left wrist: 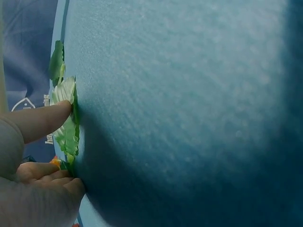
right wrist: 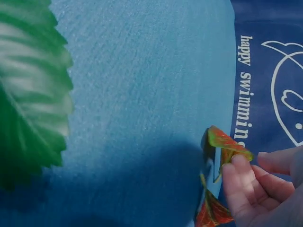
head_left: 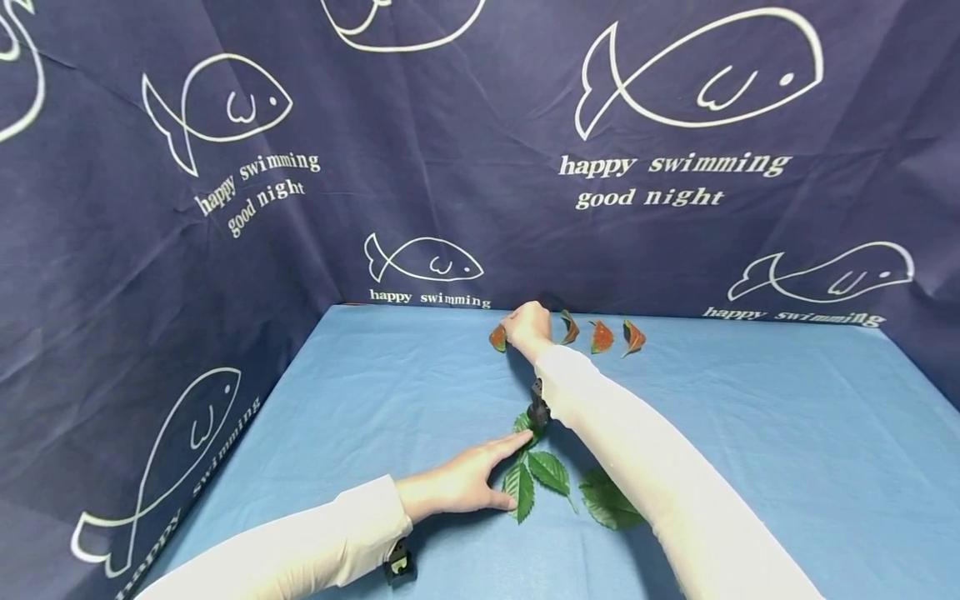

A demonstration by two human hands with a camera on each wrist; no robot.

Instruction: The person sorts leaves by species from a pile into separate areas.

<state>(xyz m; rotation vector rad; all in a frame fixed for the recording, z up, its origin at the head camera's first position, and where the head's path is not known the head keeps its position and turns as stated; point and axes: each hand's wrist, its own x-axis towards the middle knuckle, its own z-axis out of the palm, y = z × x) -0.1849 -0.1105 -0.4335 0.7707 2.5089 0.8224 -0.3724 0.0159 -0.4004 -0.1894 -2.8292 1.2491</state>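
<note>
At the far edge of the table my right hand (head_left: 528, 327) pinches a red-orange leaf (right wrist: 229, 144) with green edges. In the head view part of a red-orange leaf (head_left: 497, 337) shows left of that hand. My left hand (head_left: 468, 479) rests nearer, its fingers extended over a cluster of green leaves. Its thumb touches a serrated green leaf (head_left: 519, 492), and its fingertips lie on another green leaf (head_left: 522, 423), partly hidden by the right wrist camera. Just right of them lies a third green leaf (head_left: 551, 472) with a stem.
Three more reddish leaves, a curled one (head_left: 570, 327), a flatter one (head_left: 602, 337) and a folded one (head_left: 633, 338), form a row along the back. A large green leaf (head_left: 609, 502) lies partly under the right forearm. Dark blue fish-print cloth (head_left: 450, 183) hangs behind the blue tabletop (head_left: 787, 433).
</note>
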